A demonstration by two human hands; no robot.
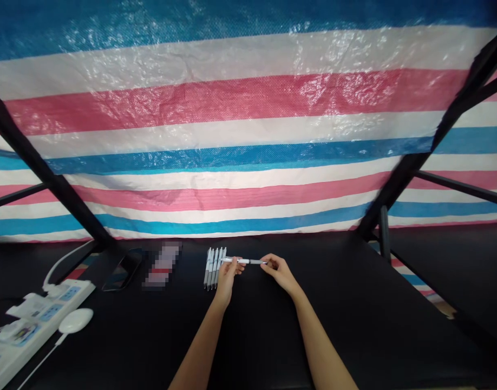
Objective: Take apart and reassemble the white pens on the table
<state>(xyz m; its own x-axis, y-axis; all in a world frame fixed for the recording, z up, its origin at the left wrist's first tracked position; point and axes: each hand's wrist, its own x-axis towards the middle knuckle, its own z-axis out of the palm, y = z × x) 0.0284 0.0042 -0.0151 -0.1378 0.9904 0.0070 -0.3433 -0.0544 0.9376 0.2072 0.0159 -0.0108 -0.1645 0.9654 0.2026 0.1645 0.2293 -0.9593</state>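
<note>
My left hand (227,276) and my right hand (279,271) hold one white pen (244,261) between them, level above the black table (354,314). The left fingers pinch its left end, the right fingers pinch its tip end. Just left of my left hand, several similar white pens (213,266) lie side by side in a neat row on the table.
A dark phone (122,269) and a small blurred card (162,265) lie left of the pens. A white power strip (27,319) with plugs and a white round device (75,320) sit at the left edge. Black frame bars (398,184) and a striped tarp (248,135) stand behind.
</note>
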